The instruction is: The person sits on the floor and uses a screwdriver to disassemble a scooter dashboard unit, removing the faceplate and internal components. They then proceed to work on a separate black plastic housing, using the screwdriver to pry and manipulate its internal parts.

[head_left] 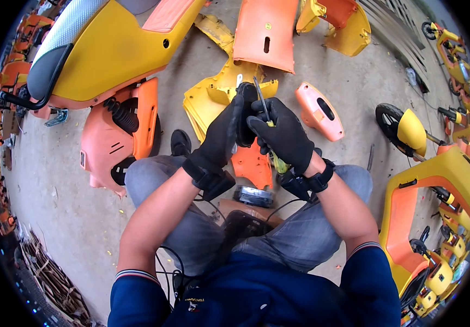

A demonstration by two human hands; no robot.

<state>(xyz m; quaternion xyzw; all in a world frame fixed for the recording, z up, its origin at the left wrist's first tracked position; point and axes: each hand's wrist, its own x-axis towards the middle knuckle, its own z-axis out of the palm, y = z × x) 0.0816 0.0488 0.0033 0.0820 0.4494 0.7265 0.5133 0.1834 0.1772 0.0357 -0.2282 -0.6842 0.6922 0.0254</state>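
Both my hands wear black gloves and meet in front of my knees. My left hand (217, 132) is closed on a long black part (245, 115), held upright; its exact kind I cannot make out. In my right hand (288, 133) is a screwdriver, its yellow-green handle (280, 164) below the fist and its thin metal shaft (262, 99) pointing up and away, close beside the black part. Beyond the hands, yellow plastic body panels (205, 103) lie on the ground. An orange panel (254, 166) lies just under the hands.
A yellow scooter body (112, 52) stands far left above a pink-orange rear cover (101, 141). An orange panel (265, 32) and a slotted pink cover (320, 111) lie ahead. At right stands a yellow-orange scooter frame (401, 212). Sticks (55, 278) are piled lower left.
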